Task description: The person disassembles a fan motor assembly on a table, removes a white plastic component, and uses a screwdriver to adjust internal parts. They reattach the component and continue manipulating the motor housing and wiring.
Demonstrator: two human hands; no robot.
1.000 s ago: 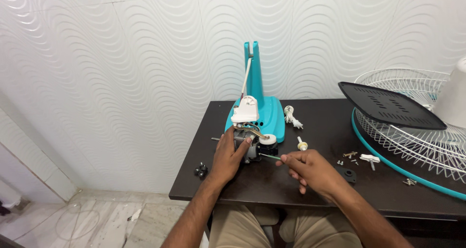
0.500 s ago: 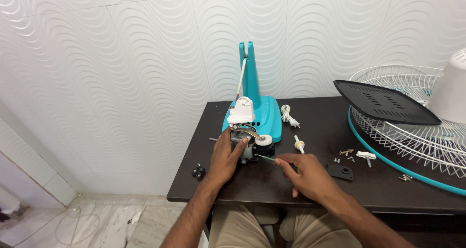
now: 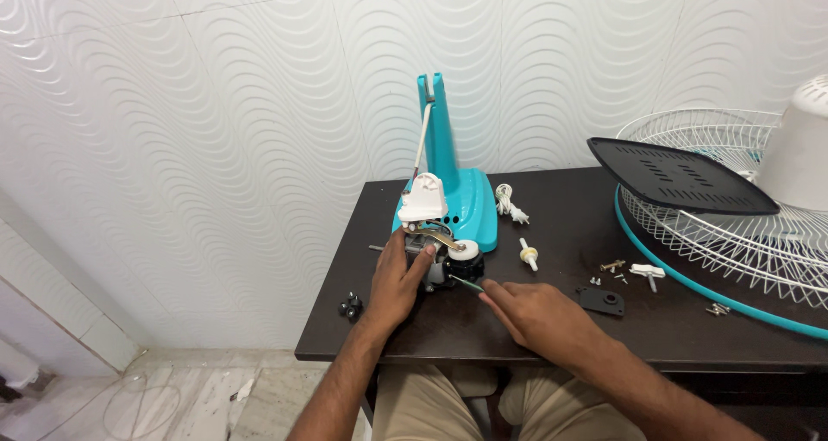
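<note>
A small fan motor (image 3: 448, 264) with white and black parts lies on a dark table (image 3: 552, 234) in front of a teal fan base (image 3: 461, 191). My left hand (image 3: 395, 286) wraps around the motor's left side. My right hand (image 3: 539, 313) holds a thin screwdriver (image 3: 466, 283) whose tip meets the motor's right side. A white cable runs up from the motor along the teal upright.
A white wire fan guard (image 3: 733, 217) with a teal rim lies at the right, with a black plate (image 3: 677, 175) and a white housing (image 3: 798, 148) on it. Loose screws (image 3: 614, 268), a black bracket (image 3: 601, 301), a white plug cord (image 3: 511, 204) and a black knob (image 3: 350, 305) are scattered around.
The view has shifted slightly. My right hand has slid a little left and lower with the screwdriver toward the motor. My left hand stays on the motor.
</note>
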